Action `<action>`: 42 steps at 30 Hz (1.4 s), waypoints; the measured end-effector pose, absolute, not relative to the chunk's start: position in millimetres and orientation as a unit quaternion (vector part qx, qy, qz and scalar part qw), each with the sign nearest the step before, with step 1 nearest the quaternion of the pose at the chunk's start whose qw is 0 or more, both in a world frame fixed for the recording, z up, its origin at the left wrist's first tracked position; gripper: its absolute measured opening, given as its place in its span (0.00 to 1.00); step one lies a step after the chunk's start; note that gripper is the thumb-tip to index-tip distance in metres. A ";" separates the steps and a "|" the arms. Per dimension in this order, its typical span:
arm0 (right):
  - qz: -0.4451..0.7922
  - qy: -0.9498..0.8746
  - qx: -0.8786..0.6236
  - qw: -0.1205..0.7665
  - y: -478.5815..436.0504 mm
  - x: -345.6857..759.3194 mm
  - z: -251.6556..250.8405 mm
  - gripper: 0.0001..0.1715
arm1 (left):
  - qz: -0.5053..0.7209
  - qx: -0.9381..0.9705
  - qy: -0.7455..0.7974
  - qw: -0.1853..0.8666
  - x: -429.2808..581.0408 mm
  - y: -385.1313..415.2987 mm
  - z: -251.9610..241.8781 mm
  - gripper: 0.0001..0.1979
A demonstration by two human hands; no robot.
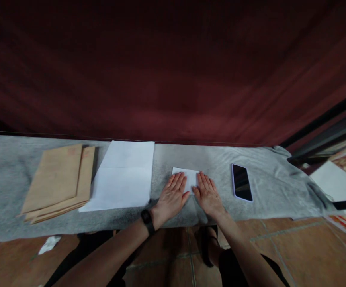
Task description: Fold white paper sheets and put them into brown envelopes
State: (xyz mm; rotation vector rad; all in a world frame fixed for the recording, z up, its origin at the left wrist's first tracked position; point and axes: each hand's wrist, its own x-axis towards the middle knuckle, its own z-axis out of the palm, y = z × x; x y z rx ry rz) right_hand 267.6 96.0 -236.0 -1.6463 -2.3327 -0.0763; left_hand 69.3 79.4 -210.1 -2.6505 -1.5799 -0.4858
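Note:
A small folded sheet of white paper (191,177) lies flat on the grey cloth (220,157) covering the table. My left hand (172,194) rests palm down over its left part, fingers stretched out and pointing away from me. On the paper's right edge, my right hand (208,194) also lies flat with its fingers extended. The thumbs point toward each other, with a strip of paper showing between the hands. The paper's lower corners are partly hidden under the hands.
Left of my hands lies a stack of large white sheets (125,175). Brown paper envelopes (56,175) are piled farther left. A phone (242,182) with a lilac case lies to the right. Dark red fabric (173,79) hangs behind the table.

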 end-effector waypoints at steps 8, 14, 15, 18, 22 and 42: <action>-0.006 -0.812 -0.568 0.131 96.7 270.9 -234.1 0.32 | -0.152 -0.829 -0.538 0.008 80.2 94.1 -223.9 0.29; 0.011 -0.805 -0.573 0.152 98.3 270.6 -225.1 0.30 | -0.149 -0.826 -0.543 0.009 79.6 93.5 -224.5 0.30; 0.020 -0.805 -0.571 0.161 98.9 268.5 -223.1 0.30 | -0.150 -0.825 -0.544 0.009 79.9 93.7 -224.6 0.30; 0.067 -0.820 -0.535 0.192 99.4 257.5 -219.4 0.30 | -0.145 -0.827 -0.543 0.006 80.6 94.3 -225.0 0.30; 0.109 -0.833 -0.501 0.209 95.6 240.0 -222.4 0.33 | -0.128 -0.832 -0.540 0.003 80.4 94.2 -224.9 0.31; -0.010 -0.823 -0.548 0.148 96.9 257.1 -231.2 0.33 | -0.135 -0.817 -0.561 -0.001 70.0 92.5 -218.8 0.35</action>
